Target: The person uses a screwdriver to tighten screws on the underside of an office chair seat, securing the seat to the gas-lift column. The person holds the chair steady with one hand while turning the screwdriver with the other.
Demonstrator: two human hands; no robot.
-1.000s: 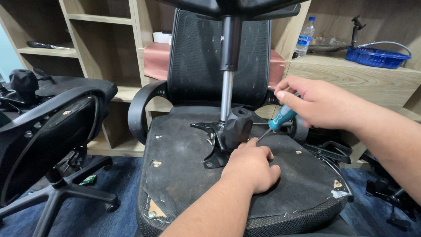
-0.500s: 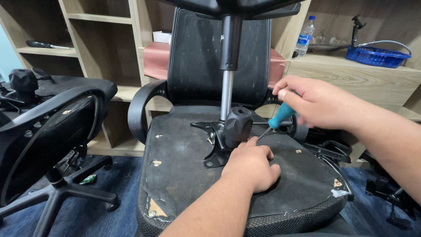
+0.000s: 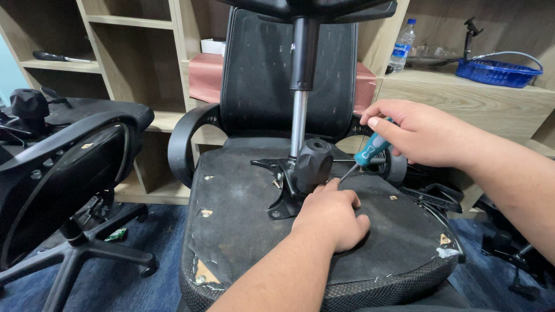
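head view: an office chair lies overturned, its seat underside (image 3: 260,231) facing up. the left hand (image 3: 330,215) rests curled on the seat, holding nothing, knuckles just beside the black knob (image 3: 312,164) of the metal mechanism (image 3: 283,199). the right hand (image 3: 417,134) is clenched around a teal-handled screwdriver (image 3: 370,151), its thin shaft angled down toward the mechanism, tip just above the left hand's fingers. the screwdriver looks light, stiff and best gripped at its handle. beyond the right hand, a blue basket (image 3: 497,72) and a water bottle (image 3: 400,49) sit on a wooden shelf (image 3: 462,95); another chair (image 3: 63,167) stands far left.
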